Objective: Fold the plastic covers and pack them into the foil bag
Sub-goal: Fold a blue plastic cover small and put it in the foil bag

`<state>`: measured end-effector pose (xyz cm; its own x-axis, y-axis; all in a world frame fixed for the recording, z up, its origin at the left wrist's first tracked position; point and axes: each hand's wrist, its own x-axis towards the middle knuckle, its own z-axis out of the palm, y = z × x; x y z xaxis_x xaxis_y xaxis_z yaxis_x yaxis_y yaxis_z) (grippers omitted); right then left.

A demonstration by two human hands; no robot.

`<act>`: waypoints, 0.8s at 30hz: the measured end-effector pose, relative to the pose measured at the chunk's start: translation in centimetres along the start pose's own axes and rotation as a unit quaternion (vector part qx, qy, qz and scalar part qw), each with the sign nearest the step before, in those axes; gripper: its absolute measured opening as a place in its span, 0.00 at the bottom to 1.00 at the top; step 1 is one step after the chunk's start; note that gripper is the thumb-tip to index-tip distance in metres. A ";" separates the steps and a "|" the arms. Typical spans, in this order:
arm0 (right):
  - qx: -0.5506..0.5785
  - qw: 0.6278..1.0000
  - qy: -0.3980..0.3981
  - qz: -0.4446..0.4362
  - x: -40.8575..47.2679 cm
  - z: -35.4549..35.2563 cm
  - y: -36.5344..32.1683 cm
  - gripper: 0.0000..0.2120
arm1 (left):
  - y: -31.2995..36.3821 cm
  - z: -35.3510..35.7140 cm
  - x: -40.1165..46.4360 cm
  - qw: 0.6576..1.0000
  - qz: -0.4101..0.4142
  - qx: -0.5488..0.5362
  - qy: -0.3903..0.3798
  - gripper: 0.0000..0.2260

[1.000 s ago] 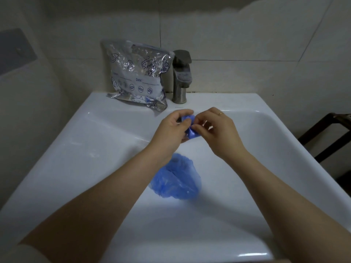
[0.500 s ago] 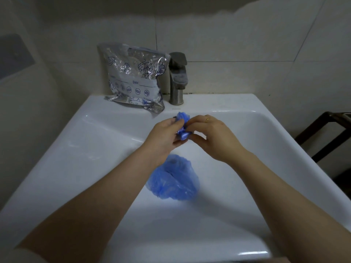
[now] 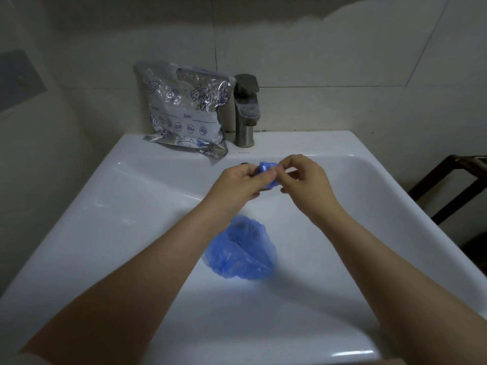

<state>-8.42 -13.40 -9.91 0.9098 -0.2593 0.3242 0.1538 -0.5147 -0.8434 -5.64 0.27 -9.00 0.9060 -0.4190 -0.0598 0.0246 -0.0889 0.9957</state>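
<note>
Nearest the camera, both forearms reach forward over a white sink (image 3: 79, 233), the elbows cut off by the lower edge of the frame. Between them, on the floor of the basin, lies a loose blue plastic cover (image 3: 241, 252), crumpled and translucent; its left edge is hidden behind the left forearm, and whatever it lies over cannot be seen.

Farther in, above the basin, the two hands meet around a small folded blue plastic cover (image 3: 266, 173). The left hand (image 3: 237, 188) has its fingers curled round the wad, gripping it from the left, so that most of the wad is covered and only its top and right end show. The right hand (image 3: 307, 180) pinches the upper right corner between thumb and forefinger; its other fingers are bent loosely.

Beyond the hands, on the back ledge of the sink, a silver foil bag (image 3: 185, 111) leans against the tiled wall (image 3: 342, 61), just left of a metal faucet (image 3: 246, 109). It bears blue seafood drawings, a row of round icons and the word "Date:"; the printing to the left of that is too blurred to read. At the far right a dark wooden frame (image 3: 453, 185) is cut off by the edge.
</note>
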 end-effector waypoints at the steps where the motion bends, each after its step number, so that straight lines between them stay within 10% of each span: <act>1: 0.027 1.000 0.000 0.007 -0.1 0.2 -0.1 0.03 | -0.1 0.0 0.0 1.000 0.009 0.021 -0.001 0.06; 16: 0.002 0.989 -0.125 -0.077 1.9 -0.2 -3.7 0.04 | 3.3 -2.9 0.7 0.978 0.094 0.185 -0.016 0.06; 24: 0.180 0.954 -0.240 -0.011 6.2 -0.9 -6.9 0.02 | 5.8 -7.0 1.6 0.847 0.355 0.392 0.059 0.13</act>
<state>-4.22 -12.16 -1.66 0.9634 0.1960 0.1829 0.2185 -0.1786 -0.9594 -1.12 5.43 -2.79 0.6115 -0.5290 0.5884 -0.7904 -0.4435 0.4226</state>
